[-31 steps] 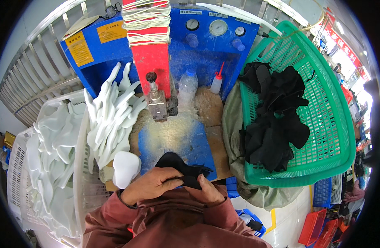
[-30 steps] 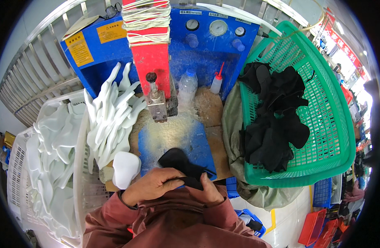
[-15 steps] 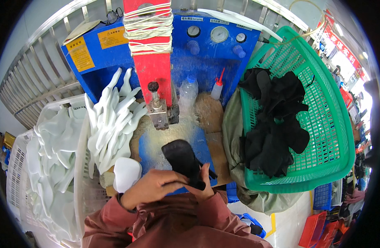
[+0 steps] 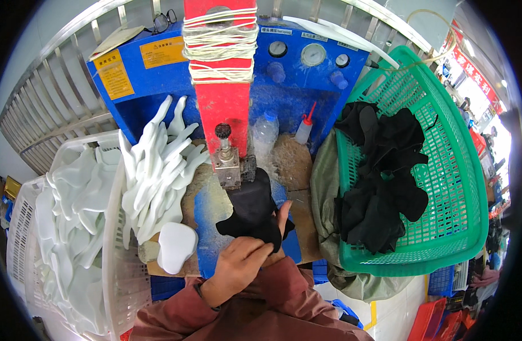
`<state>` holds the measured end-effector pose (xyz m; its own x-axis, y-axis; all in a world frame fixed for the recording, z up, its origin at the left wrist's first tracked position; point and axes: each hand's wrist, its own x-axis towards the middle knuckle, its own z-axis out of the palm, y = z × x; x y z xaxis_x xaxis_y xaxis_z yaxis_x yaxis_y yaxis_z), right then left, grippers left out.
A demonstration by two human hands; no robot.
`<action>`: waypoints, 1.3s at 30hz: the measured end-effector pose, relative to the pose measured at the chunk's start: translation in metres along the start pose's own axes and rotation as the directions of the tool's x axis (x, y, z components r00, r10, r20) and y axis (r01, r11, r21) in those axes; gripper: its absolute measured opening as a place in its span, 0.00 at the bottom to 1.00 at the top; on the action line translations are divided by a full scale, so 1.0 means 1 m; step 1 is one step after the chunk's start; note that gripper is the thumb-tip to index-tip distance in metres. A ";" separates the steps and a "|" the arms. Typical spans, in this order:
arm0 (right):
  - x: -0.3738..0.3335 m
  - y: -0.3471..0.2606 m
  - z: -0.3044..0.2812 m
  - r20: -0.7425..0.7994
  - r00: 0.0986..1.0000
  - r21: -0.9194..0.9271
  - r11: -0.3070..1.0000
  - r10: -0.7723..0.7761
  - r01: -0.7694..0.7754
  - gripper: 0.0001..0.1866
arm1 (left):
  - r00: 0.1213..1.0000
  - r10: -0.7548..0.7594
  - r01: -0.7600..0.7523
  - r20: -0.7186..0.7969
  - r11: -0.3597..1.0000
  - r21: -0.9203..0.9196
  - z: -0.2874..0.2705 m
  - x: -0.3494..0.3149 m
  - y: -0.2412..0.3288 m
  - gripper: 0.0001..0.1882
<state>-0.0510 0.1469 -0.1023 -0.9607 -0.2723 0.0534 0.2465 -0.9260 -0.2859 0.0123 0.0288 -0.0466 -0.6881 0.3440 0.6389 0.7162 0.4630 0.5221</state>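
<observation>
My left hand (image 4: 237,267) is closed on the near edge of a black fabric piece (image 4: 251,206), its fingers pinched together. My right hand (image 4: 282,219) grips the piece's right side, thumb on top and the other fingers hidden beneath. The far end of the fabric lies beside the metal head (image 4: 228,169) of a red-armed machine (image 4: 222,105); I cannot tell whether they touch. Below both is a blue work surface (image 4: 207,219) spotted with pale residue. A single white sole-shaped piece (image 4: 177,248) rests left of my hands.
Several long white pieces (image 4: 159,176) are heaped behind it. White baskets (image 4: 110,238) of similar pieces stand at left. On the right, a green basket (image 4: 454,170) holds black fabric pieces (image 4: 380,187). A plastic bottle (image 4: 265,133) and a red-tipped squeeze bottle (image 4: 304,128) stand behind the head.
The black fabric piece has moved away from me, up to the machine's metal head, with both hands still on it. My left hand has shifted to its near edge.
</observation>
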 end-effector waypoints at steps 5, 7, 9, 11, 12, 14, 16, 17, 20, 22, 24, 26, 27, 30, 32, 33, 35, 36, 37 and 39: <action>0.024 0.008 0.013 -0.031 0.999 0.088 0.996 0.017 -0.014 0.46 | 0.998 0.062 -0.063 0.013 0.993 0.104 -0.001 0.005 -0.011 0.20; 0.033 0.008 0.021 0.018 1.000 0.107 0.994 -0.018 0.016 0.45 | 0.998 0.066 -0.066 0.001 0.995 0.077 -0.005 0.009 -0.016 0.17; 0.039 0.004 0.029 0.057 0.996 0.054 0.997 -0.062 0.059 0.45 | 0.997 0.078 -0.078 0.014 0.995 0.059 -0.008 0.012 -0.020 0.17; 0.044 -0.003 0.036 0.189 0.979 0.139 0.989 -0.070 0.044 0.45 | 0.993 0.109 -0.111 0.050 0.992 0.051 -0.008 0.019 -0.027 0.20; 0.048 -0.006 0.039 0.271 0.959 0.187 0.982 -0.081 0.031 0.45 | 0.989 0.133 -0.137 0.058 0.989 0.064 -0.007 0.021 -0.029 0.20; 0.051 -0.009 0.044 0.074 0.989 0.107 0.987 -0.130 0.122 0.46 | 0.983 0.160 -0.168 0.087 0.982 0.086 -0.002 0.027 -0.033 0.20; 0.053 -0.010 0.046 0.048 0.994 0.074 0.992 -0.101 0.098 0.46 | 0.981 0.181 -0.188 0.070 0.976 0.111 0.002 0.031 -0.035 0.18; 0.054 -0.010 0.046 0.043 0.995 0.063 0.995 -0.085 0.083 0.46 | 0.982 0.178 -0.183 0.057 0.977 0.106 0.003 0.032 -0.035 0.17; 0.058 -0.006 0.044 0.030 0.998 0.044 0.998 -0.048 0.047 0.46 | 0.984 0.168 -0.173 0.058 0.979 0.110 0.004 0.034 -0.039 0.15; 0.063 -0.002 0.041 0.019 0.999 0.037 0.999 -0.029 0.028 0.45 | 0.985 0.156 -0.163 0.066 0.979 0.122 0.001 0.034 -0.043 0.14; 0.069 0.002 0.038 -0.003 1.000 0.035 0.999 -0.012 0.012 0.45 | 0.990 0.137 -0.141 0.033 0.982 0.128 -0.004 0.033 -0.047 0.14; 0.073 0.007 0.036 -0.027 0.999 0.058 0.998 0.021 -0.019 0.45 | 0.994 0.109 -0.110 0.021 0.985 0.133 -0.011 0.031 -0.047 0.13; 0.073 0.012 0.035 -0.105 0.992 0.099 0.993 0.074 -0.064 0.44 | 0.996 0.089 -0.091 0.019 0.986 0.137 -0.015 0.029 -0.046 0.13; 0.064 0.021 0.033 -0.121 0.982 0.114 0.985 0.144 -0.130 0.43 | 0.999 0.036 -0.039 0.031 0.991 0.129 -0.026 0.019 -0.035 0.13; 0.053 0.026 0.033 -0.106 0.979 0.093 0.982 0.172 -0.162 0.42 | 0.999 0.008 -0.013 0.045 0.994 0.109 -0.031 0.011 -0.027 0.13; 0.047 0.027 0.033 -0.107 0.975 0.085 0.979 0.192 -0.184 0.42 | 0.999 0.013 -0.019 0.048 0.994 0.111 -0.033 0.007 -0.023 0.13; 0.034 0.028 0.034 -0.134 0.965 0.078 0.973 0.228 -0.219 0.42 | 0.998 0.006 -0.012 0.056 0.995 0.104 -0.035 -0.002 -0.014 0.13; 0.027 0.027 0.036 -0.087 0.970 0.093 0.972 0.226 -0.218 0.42 | 0.997 0.014 -0.021 0.069 0.995 0.098 -0.035 -0.006 -0.011 0.14; 0.019 0.027 0.038 -0.114 0.967 0.085 0.972 0.228 -0.219 0.42 | 0.996 0.020 -0.028 0.084 0.995 0.091 -0.036 -0.010 -0.007 0.16; 0.004 0.022 0.040 -0.171 0.947 0.058 0.962 0.271 -0.265 0.43 | 0.993 0.022 -0.035 0.112 0.993 0.111 -0.037 -0.017 0.001 0.18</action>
<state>-0.0447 0.1146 -0.0700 -0.8649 -0.4642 -0.1911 0.4994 -0.8341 -0.2342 0.0295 -0.0068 -0.0361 -0.6806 0.4434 0.5832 0.7224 0.5385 0.4337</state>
